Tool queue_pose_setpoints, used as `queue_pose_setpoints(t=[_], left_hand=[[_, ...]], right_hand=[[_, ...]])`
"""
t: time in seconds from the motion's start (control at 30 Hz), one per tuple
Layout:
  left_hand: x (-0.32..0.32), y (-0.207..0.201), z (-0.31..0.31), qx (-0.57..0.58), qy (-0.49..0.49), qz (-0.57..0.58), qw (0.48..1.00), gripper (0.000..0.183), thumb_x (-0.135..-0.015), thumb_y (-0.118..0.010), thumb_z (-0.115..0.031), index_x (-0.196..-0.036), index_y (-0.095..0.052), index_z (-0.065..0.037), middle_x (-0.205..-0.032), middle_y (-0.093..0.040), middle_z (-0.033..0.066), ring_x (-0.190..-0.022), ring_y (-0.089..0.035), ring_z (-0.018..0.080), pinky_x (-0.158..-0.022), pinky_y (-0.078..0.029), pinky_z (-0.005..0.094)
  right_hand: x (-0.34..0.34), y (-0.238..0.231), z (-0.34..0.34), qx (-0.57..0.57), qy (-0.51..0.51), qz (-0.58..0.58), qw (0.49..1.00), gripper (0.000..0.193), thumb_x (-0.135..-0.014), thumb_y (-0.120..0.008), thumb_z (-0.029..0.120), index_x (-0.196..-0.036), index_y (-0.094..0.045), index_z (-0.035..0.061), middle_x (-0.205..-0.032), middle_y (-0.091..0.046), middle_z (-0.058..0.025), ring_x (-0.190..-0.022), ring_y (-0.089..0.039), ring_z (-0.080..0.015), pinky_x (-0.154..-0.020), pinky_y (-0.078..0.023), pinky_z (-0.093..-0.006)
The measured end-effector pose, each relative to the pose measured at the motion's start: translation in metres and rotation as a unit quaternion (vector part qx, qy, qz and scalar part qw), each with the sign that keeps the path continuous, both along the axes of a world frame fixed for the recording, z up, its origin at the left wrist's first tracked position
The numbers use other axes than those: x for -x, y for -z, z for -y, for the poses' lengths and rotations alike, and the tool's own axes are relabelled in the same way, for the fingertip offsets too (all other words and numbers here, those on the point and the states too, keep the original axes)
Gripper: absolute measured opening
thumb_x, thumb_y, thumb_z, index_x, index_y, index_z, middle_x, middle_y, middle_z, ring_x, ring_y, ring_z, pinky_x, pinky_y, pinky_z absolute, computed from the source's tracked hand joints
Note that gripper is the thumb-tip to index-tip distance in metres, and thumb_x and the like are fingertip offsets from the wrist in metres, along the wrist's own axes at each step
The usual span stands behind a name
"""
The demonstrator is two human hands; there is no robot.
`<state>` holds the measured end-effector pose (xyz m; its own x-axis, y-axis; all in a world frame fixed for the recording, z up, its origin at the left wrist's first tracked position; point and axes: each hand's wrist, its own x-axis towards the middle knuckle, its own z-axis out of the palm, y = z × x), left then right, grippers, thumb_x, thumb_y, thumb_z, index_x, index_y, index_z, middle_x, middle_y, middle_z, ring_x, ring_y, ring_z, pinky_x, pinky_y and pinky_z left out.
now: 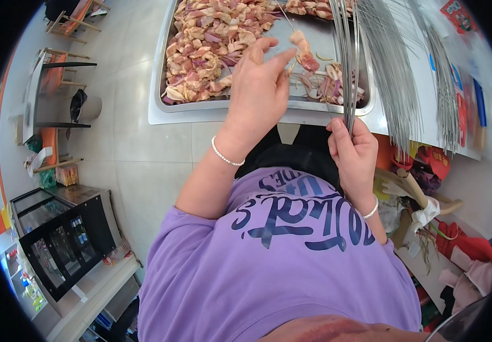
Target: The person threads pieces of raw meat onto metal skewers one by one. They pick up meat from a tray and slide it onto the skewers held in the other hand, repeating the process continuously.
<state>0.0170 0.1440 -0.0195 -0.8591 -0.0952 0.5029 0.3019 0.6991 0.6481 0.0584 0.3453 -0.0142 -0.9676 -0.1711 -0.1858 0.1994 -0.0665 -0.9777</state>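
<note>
My right hand [353, 139] is closed around a bundle of thin metal skewers [347, 62] that points away from me over the tray's right side. Its thumb and forefinger also pinch one separate skewer, which slants up to the left. A pale pink piece of meat [304, 52] sits on that skewer. Just left of this piece, my left hand [262, 80] hovers above the tray with its fingers bent and apart. A heap of cut raw meat [209, 48] mixed with purple onion fills the tray's left part. Sliced onion [332, 81] lies in the near right corner.
The shallow metal tray [217, 105] rests on a white table [163, 118]. More metal skewers [397, 85] lie spread to its right, beside a blue stick-like thing [480, 102]. At left stand chairs, a bin [90, 107] and a black glass-fronted cabinet [66, 239].
</note>
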Motion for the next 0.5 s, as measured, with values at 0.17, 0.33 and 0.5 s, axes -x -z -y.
queue_pose_setpoints(t=[0.17,0.33,0.5], left_hand=[[0.001,-0.016,-0.02,-0.644,0.161,0.111,0.74,0.025,-0.103,-0.047,-0.014,-0.117,-0.059,0.003,-0.097,-0.062,0.0075,-0.098,-0.061,0.0187,-0.091,-0.048,0.0332],[0.004,0.001,-0.046,-0.763,0.16,0.063,0.623,0.019,-0.106,-0.044,-0.023,-0.103,-0.049,-0.005,-0.076,-0.042,0.0005,-0.07,-0.043,0.0112,-0.07,-0.041,0.0267],[0.006,0.007,-0.043,-0.732,0.163,0.05,0.66,0.018,-0.106,-0.042,-0.02,-0.104,-0.051,-0.005,-0.077,-0.046,0.0008,-0.07,-0.043,0.0116,-0.07,-0.041,0.0257]], right_hand=[[-0.004,0.003,0.01,-0.006,-0.001,0.005,1.0,0.013,-0.099,-0.059,0.012,-0.093,-0.06,0.0005,-0.064,-0.05,0.0039,-0.054,-0.043,-0.0027,-0.049,-0.032,-0.0194],[-0.012,0.016,0.013,-0.012,-0.013,0.006,1.0,0.014,-0.099,-0.058,0.012,-0.092,-0.058,0.0009,-0.063,-0.047,0.0052,-0.052,-0.039,-0.0014,-0.046,-0.029,-0.0186],[-0.014,0.016,0.011,-0.029,-0.019,0.009,0.999,0.014,-0.1,-0.058,0.012,-0.091,-0.057,0.0009,-0.063,-0.046,0.0058,-0.052,-0.037,-0.0011,-0.046,-0.027,-0.0183]])
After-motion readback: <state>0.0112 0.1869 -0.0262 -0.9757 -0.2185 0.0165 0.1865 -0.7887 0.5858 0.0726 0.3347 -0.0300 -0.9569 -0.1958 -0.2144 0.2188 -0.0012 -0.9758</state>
